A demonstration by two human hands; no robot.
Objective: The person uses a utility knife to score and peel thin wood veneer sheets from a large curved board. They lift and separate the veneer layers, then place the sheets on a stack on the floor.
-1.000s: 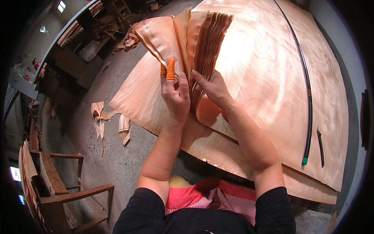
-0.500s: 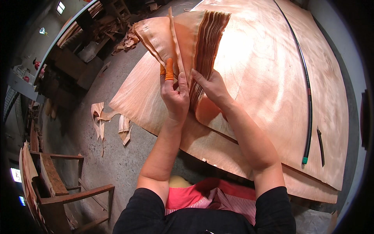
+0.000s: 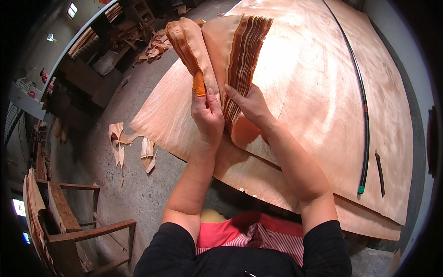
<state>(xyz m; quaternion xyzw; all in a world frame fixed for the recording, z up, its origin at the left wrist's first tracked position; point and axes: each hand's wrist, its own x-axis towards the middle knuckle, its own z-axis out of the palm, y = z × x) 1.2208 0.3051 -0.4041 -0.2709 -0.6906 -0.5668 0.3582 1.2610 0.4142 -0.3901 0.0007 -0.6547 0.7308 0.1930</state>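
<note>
While the left hand (image 3: 207, 113) pinches the thinner part of the veneer (image 3: 249, 51), thumb in front, the right hand (image 3: 249, 105) has the thick part clamped thumb-on-face, so both are gripping. The veneer's up over the near side of the big sheet (image 3: 304, 101), splayed into a V that closes down between the hands. If you're leafing like this, I'd pinch low near that V and let the tops fan by themselves; bending hard probably splits thin stuff along the grain. Those wavy edges look easy to snag, so go gently. Orange finger cot (image 3: 199, 87) on the left seems smart. I'd also mind the rod (image 3: 365, 134) and black tool (image 3: 380, 175) off to the right.
</note>
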